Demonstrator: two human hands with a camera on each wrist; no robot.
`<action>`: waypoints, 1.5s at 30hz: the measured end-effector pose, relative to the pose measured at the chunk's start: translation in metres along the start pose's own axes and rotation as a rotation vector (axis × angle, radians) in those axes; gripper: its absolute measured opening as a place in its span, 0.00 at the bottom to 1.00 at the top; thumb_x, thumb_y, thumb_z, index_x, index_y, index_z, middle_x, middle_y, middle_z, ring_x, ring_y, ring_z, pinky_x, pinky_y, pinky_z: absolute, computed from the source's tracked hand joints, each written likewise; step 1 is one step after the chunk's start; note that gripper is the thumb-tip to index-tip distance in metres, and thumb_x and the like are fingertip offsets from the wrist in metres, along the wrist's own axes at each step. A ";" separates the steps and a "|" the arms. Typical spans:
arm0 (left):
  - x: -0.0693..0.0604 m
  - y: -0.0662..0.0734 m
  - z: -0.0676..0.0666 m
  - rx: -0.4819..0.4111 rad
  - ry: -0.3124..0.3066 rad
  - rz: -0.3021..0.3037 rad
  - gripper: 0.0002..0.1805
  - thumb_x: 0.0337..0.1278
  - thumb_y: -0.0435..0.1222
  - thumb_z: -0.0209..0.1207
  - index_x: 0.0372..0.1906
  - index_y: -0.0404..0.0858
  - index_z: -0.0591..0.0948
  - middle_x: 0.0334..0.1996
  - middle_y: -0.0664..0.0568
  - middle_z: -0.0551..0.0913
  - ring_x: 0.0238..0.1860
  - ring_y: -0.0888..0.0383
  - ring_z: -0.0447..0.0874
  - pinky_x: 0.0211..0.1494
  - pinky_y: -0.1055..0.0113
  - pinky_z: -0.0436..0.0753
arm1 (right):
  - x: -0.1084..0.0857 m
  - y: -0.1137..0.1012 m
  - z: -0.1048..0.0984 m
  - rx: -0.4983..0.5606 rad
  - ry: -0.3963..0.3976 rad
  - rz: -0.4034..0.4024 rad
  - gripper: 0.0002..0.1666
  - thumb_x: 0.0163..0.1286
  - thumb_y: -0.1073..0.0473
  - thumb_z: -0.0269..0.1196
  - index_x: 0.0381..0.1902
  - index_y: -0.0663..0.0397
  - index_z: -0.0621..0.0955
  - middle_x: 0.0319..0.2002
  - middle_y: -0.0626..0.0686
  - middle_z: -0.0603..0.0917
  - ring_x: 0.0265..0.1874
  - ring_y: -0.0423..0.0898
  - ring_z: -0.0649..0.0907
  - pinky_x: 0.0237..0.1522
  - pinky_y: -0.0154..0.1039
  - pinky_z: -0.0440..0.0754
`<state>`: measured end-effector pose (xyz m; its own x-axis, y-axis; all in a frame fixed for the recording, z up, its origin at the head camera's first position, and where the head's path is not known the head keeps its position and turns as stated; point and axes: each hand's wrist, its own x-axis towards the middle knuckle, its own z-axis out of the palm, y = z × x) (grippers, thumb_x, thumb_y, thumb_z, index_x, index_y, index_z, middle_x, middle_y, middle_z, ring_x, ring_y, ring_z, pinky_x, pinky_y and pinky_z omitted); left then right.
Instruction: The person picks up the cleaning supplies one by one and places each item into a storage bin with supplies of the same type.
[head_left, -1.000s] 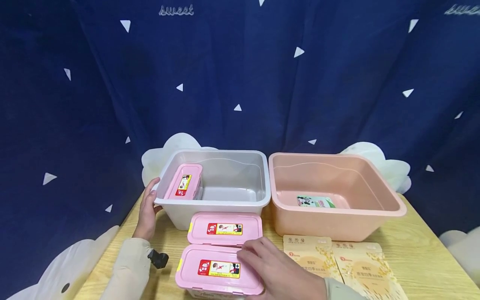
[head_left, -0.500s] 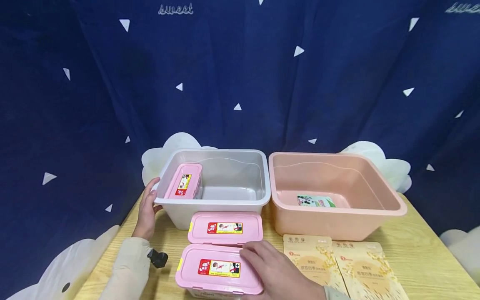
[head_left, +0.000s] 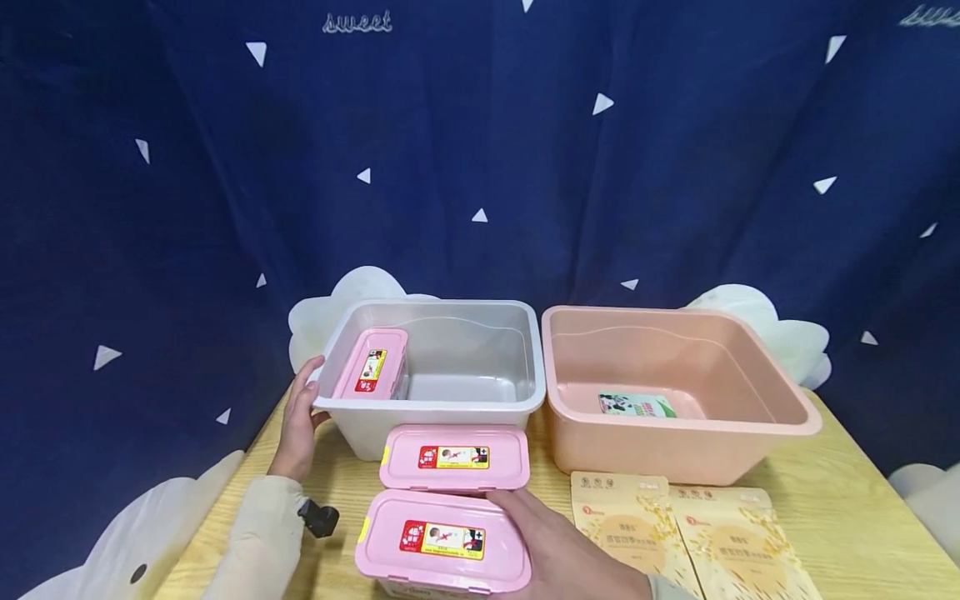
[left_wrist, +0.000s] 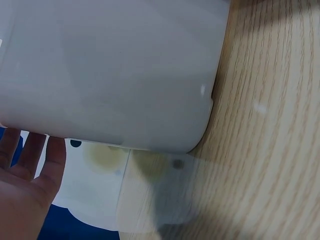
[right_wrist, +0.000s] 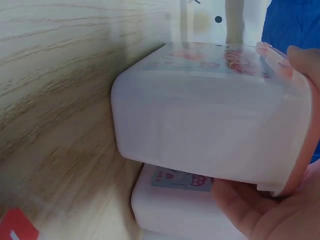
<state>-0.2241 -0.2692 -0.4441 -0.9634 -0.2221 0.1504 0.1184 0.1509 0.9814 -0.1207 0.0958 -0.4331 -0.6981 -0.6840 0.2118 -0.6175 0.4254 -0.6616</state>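
My right hand (head_left: 570, 546) grips the right end of the nearer pink-lidded plastic box (head_left: 442, 542). In the right wrist view, its fingers (right_wrist: 240, 207) and thumb lie on opposite sides of this box (right_wrist: 200, 115), whose base is at the table. Just beyond it sits a second pink-lidded box (head_left: 455, 457), in front of the grey bin (head_left: 435, 407). My left hand (head_left: 296, 433) touches that bin's left front corner at the rim. The left wrist view shows its extended fingers (left_wrist: 52, 160) against the bin wall (left_wrist: 125, 75). Inside the bin, at left, lies a third pink-lidded box (head_left: 372, 367).
A pink bin (head_left: 675, 425) stands right of the grey one, with a green-and-white packet (head_left: 637, 405) inside. Two beige pouches (head_left: 622, 525) lie on the wooden table (head_left: 847, 500) before it. A dark blue patterned curtain (head_left: 480, 150) hangs behind.
My right fingers have slid off the top of the nearer box's lid to its far side. My left hand stays at the grey bin. The boxes and bins have hardly moved.
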 end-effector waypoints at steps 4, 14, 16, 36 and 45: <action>0.000 0.002 0.001 -0.004 0.006 0.009 0.28 0.77 0.50 0.29 0.77 0.53 0.56 0.67 0.55 0.63 0.55 0.65 0.67 0.51 0.72 0.72 | 0.000 -0.009 -0.001 0.056 -0.019 0.101 0.56 0.53 0.28 0.69 0.75 0.25 0.56 0.70 0.30 0.65 0.66 0.32 0.69 0.67 0.39 0.73; -0.003 0.002 0.001 -0.007 0.012 -0.020 0.28 0.76 0.49 0.30 0.77 0.54 0.56 0.68 0.54 0.63 0.55 0.66 0.68 0.51 0.72 0.72 | 0.001 -0.010 -0.001 -0.198 -0.002 0.067 0.56 0.51 0.18 0.62 0.73 0.27 0.59 0.64 0.27 0.69 0.60 0.30 0.71 0.61 0.38 0.76; -0.004 0.002 0.001 -0.010 0.015 -0.026 0.28 0.76 0.49 0.31 0.77 0.53 0.56 0.68 0.53 0.63 0.55 0.65 0.68 0.51 0.72 0.72 | 0.002 -0.009 0.002 -0.258 0.019 0.020 0.55 0.52 0.18 0.60 0.72 0.32 0.61 0.62 0.30 0.71 0.58 0.31 0.72 0.59 0.37 0.76; -0.003 0.003 0.001 -0.040 0.011 -0.021 0.28 0.76 0.48 0.32 0.77 0.52 0.56 0.63 0.58 0.65 0.53 0.66 0.70 0.50 0.72 0.72 | 0.002 -0.002 0.016 -0.240 0.115 0.009 0.54 0.49 0.30 0.73 0.69 0.44 0.69 0.61 0.38 0.75 0.58 0.36 0.75 0.60 0.41 0.76; -0.002 0.003 0.004 -0.029 -0.004 -0.020 0.29 0.76 0.49 0.31 0.78 0.53 0.55 0.68 0.53 0.62 0.55 0.65 0.69 0.50 0.72 0.72 | -0.001 0.000 0.017 -0.150 0.121 0.062 0.55 0.45 0.31 0.76 0.69 0.38 0.69 0.61 0.37 0.74 0.57 0.36 0.76 0.61 0.42 0.76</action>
<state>-0.2224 -0.2647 -0.4419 -0.9664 -0.2212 0.1307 0.1064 0.1185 0.9872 -0.1138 0.0862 -0.4458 -0.7693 -0.5815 0.2646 -0.6128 0.5544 -0.5632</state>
